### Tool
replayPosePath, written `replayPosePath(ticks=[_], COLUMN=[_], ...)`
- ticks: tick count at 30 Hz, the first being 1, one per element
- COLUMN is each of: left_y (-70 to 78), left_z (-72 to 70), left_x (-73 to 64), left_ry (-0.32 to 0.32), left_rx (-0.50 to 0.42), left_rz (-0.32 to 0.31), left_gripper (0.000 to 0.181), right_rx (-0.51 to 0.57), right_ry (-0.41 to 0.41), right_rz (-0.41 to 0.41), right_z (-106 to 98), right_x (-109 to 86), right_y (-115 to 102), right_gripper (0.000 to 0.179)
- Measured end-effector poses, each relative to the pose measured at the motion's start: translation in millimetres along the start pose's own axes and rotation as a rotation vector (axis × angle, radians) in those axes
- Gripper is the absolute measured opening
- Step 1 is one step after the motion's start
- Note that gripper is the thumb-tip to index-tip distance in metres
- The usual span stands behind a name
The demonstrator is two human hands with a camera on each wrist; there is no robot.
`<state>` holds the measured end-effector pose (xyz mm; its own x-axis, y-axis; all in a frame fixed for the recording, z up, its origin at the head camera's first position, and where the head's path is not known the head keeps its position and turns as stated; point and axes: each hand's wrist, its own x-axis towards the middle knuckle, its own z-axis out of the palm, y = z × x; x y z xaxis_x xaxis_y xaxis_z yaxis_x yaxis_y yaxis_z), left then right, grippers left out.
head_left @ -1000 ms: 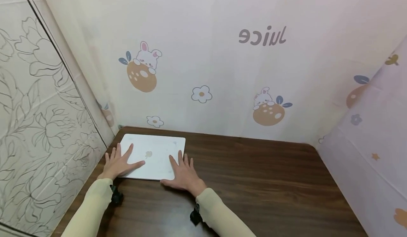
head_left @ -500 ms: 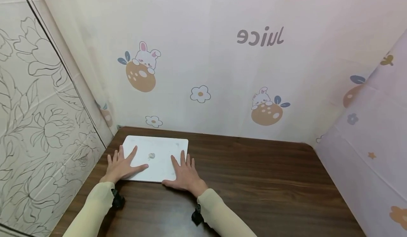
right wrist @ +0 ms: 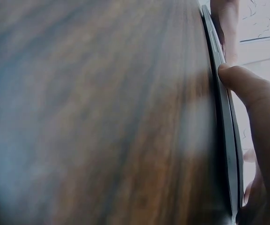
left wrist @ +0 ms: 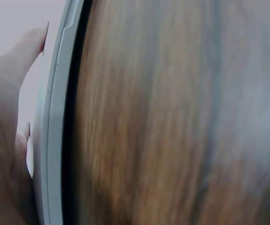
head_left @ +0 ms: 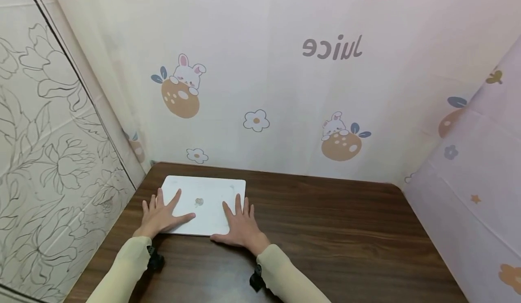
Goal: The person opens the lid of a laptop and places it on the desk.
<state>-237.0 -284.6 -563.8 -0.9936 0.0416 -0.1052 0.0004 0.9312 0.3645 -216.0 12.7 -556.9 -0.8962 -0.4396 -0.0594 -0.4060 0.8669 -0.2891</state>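
One broad patterned cloth (head_left: pixel 260 81) hangs behind a dark wood-grain table (head_left: pixel 325 230), whose far left part bears a pale, closed laptop (head_left: pixel 209 212), lying flat with its lid up. Two hands reach over it from the near side – fingers straight and fanned wide, curled round nothing. The left hand (head_left: pixel 163 216) rests at the left end, thumb stretched across the lid; the right hand (head_left: pixel 241 225) spans the right end, thumb on the near edge. Touching both ends probably steadies the laptop against swinging round. A black camera (head_left: pixel 156 260) sits at the left wrist, a second camera (head_left: pixel 256 281) at the right – presumably placed there to watch each hand. The apple logo (head_left: pixel 199 201) marks mid-lid.
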Motion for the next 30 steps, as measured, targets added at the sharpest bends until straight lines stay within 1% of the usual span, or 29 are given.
replayPosePath(ticks=[4, 8, 16, 23, 30], left_y=[5.6, 10.3, 19.1, 26.4, 38.0], left_z=[1.8, 3.1, 7.2, 11.8, 17.0], left_x=[-2.7, -4.4, -9.9, -15.0, -17.6], left_ry=[-0.002, 0.009, 0.013, 0.018, 0.011], left_rx=[-0.013, -0.028, -0.029, -0.018, -0.021], left_rz=[0.002, 0.009, 0.005, -0.001, -0.005], left_gripper=[0.117, 0.118, 0.119, 0.119, 0.117], right_rx=[-0.015, -0.013, 0.029, 0.034, 0.035], right_ry=[0.003, 0.004, -0.007, -0.014, -0.010], right_rz=[-0.001, -0.004, -0.010, -0.007, -0.014], right_z=[-1.0, -4.1, -7.7, -7.2, -10.5], right_x=[-4.7, -9.4, -17.5, -23.7, -30.7], right_y=[3.9, 6.4, 10.8, 17.6, 27.2], right_gripper=[0.109, 0.109, 0.108, 0.110, 0.110])
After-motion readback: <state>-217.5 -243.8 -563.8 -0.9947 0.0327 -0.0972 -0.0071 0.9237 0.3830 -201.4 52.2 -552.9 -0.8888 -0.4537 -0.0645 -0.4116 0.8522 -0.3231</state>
